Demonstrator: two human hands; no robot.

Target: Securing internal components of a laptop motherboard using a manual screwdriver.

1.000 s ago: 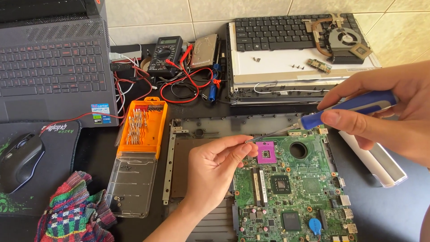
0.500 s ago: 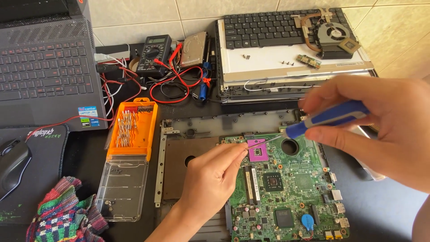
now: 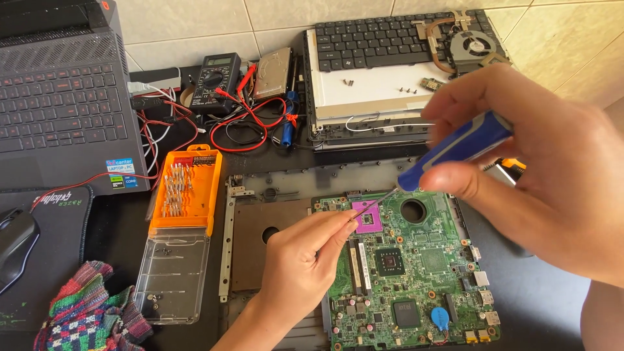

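A green laptop motherboard point(image 3: 416, 273) lies in a dark laptop base on the table. Its pink processor socket point(image 3: 365, 218) sits at the board's upper left. My left hand point(image 3: 305, 266) reaches up from below, with pinched fingertips touching the socket's left edge; whether anything is between them I cannot tell. My right hand point(image 3: 546, 169) hovers above the board's right side, gripping a blue-handled screwdriver point(image 3: 455, 149). The thin metal tip point(image 3: 377, 198) points down-left at the socket.
An open orange bit case point(image 3: 185, 195) with a clear lid lies left of the board. Behind are a multimeter point(image 3: 218, 75) with red and black leads, a detached keyboard panel point(image 3: 383, 71) and a cooling fan point(image 3: 474, 49). A dark laptop point(image 3: 58, 110), mouse point(image 3: 16, 247) and striped cloth point(image 3: 84, 312) sit left.
My right hand has come closer to the camera and lowered the screwdriver tip toward the pink socket. My left hand stays at the socket's edge.
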